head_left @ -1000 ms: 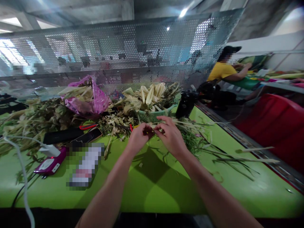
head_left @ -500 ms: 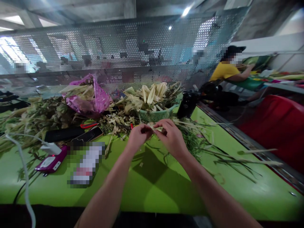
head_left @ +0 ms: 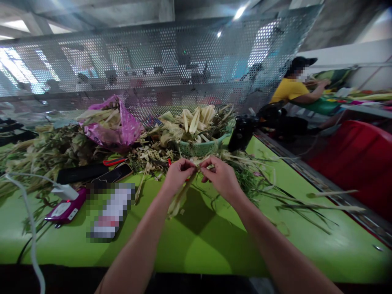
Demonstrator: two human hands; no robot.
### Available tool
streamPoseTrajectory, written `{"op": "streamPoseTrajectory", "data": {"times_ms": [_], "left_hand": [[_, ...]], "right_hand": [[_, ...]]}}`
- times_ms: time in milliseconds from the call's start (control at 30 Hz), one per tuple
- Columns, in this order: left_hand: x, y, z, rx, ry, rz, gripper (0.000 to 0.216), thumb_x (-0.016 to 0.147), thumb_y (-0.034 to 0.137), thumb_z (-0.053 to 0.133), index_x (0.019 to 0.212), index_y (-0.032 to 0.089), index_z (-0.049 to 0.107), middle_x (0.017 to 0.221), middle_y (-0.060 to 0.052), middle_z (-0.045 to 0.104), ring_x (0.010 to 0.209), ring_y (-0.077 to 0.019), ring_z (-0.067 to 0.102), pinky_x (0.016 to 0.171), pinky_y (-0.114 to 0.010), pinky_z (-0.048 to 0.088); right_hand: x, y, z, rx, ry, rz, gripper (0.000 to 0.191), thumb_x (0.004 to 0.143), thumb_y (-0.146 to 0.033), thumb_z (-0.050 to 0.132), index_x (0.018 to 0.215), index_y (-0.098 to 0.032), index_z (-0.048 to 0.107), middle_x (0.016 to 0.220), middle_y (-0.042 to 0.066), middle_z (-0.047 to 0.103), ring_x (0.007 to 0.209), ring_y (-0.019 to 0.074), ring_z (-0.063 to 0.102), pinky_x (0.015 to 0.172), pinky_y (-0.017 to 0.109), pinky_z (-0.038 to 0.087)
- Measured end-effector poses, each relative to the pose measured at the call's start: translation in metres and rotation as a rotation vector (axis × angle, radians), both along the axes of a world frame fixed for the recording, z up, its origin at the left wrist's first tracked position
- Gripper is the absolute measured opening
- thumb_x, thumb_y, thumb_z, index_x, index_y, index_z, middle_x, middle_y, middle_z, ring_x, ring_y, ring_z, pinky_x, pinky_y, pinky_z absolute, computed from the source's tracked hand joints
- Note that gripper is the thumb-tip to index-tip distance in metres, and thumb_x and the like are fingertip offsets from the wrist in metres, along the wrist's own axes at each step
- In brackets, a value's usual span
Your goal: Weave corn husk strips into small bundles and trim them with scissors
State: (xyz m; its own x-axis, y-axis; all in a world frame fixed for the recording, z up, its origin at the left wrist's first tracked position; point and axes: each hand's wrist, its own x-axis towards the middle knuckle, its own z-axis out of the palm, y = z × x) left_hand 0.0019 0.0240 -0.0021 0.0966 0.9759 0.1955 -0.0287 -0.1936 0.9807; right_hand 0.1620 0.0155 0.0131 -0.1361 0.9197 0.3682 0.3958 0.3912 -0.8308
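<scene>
A pale, dried husk strip [head_left: 178, 201] hangs from between my hands, its wider end low over the green table [head_left: 137, 253]. My left hand [head_left: 178, 176] pinches its upper end between thumb and fingers. Close beside it, my right hand [head_left: 221, 178] is closed in a pinch at the same end; the fingers hide most of what lies between them. Just beyond my hands stands a green basket [head_left: 200, 149] heaped with pale husk pieces [head_left: 196, 120]. Scraps of dry plant matter [head_left: 150, 159] are spread to its left.
At the left lie a phone [head_left: 113, 175], a purple power strip [head_left: 65, 206] with a white cable, and a pink plastic bag [head_left: 130, 126]. Green stems [head_left: 249, 179] lie at right near a dark container [head_left: 240, 134]. A red chair [head_left: 358, 163] and a person in yellow [head_left: 289, 90] are farther right.
The husk strip now hangs down below my left hand, where it was not seen before. My right hand's fingers have curled in and shifted slightly.
</scene>
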Motion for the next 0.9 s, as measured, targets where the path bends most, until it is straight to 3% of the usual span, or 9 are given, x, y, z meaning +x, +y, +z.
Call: {"op": "streamPoseTrajectory", "data": {"times_ms": [100,233,533,900], "left_hand": [[0.0005,-0.0001,0.0018,-0.006,-0.025,-0.015,0.012,0.065,0.021,0.068,0.072,0.016,0.060,0.067,0.001,0.059,0.064,-0.0106,0.054,0.066,-0.024,0.042],[0.0007,0.0009,0.0010,-0.005,-0.029,-0.021,0.013,0.065,0.020,0.068,0.073,0.016,0.059,0.068,0.001,0.059,0.067,-0.0111,0.054,0.068,-0.025,0.043],[0.0007,-0.0035,0.0067,-0.006,0.063,-0.035,0.014,0.067,0.022,0.066,0.076,0.016,0.058,0.070,0.002,0.058,0.067,-0.0110,0.053,0.067,-0.025,0.044],[-0.0002,0.0014,0.0009,0.070,0.088,-0.085,0.009,0.068,0.014,0.061,0.077,0.015,0.059,0.072,0.001,0.059,0.070,-0.0106,0.054,0.071,-0.024,0.042]], "right_hand": [[-0.0016,0.0027,-0.0014,-0.135,0.208,0.078,0.010,0.074,-0.026,0.060,0.076,-0.021,0.051,0.067,-0.003,0.056,0.059,0.0147,0.064,0.055,0.027,0.050],[-0.0018,0.0044,0.0014,-0.172,0.326,0.145,0.011,0.071,-0.024,0.061,0.079,-0.019,0.055,0.069,-0.002,0.058,0.062,0.0132,0.061,0.064,0.030,0.053],[0.0026,0.0047,0.0005,-0.134,0.026,0.071,0.018,0.074,-0.031,0.063,0.084,-0.017,0.070,0.067,0.002,0.067,0.055,0.0140,0.059,0.056,0.026,0.045],[0.0059,0.0069,0.0000,0.139,-0.289,0.011,0.004,0.075,-0.021,0.061,0.074,-0.019,0.064,0.070,0.001,0.063,0.063,0.0148,0.055,0.060,0.025,0.038]]}}
